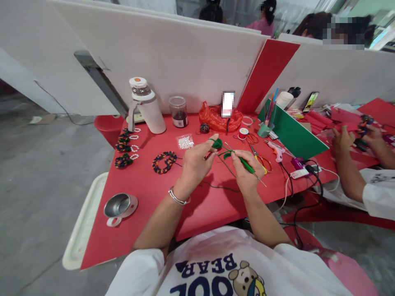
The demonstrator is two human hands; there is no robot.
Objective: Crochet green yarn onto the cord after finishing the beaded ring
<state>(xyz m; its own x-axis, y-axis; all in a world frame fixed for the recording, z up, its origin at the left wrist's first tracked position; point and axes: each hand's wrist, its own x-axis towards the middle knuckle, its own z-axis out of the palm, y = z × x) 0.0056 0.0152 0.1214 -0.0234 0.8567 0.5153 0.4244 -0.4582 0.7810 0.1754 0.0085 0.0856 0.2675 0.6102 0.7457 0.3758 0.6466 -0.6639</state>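
Observation:
My right hand is closed around a crochet hook with a green grip, its thin metal shaft pointing up and left. A small strip of green crochet work lies at its fingertips, by the hook. Green yarn runs over the raised index finger of my left hand, whose thumb and fingers are pinched together. Just beyond those fingers is a small bundle of green yarn. A dark strand trails across the red table below both hands. Left of my left hand lies a multicoloured crocheted ring.
To the left are beaded yarn pieces, a metal cup and a white flask. Beyond my hands are a bag of beads and a phone. Scissors and a glue gun lie right, before a green divider. A co-worker's hands are farther right.

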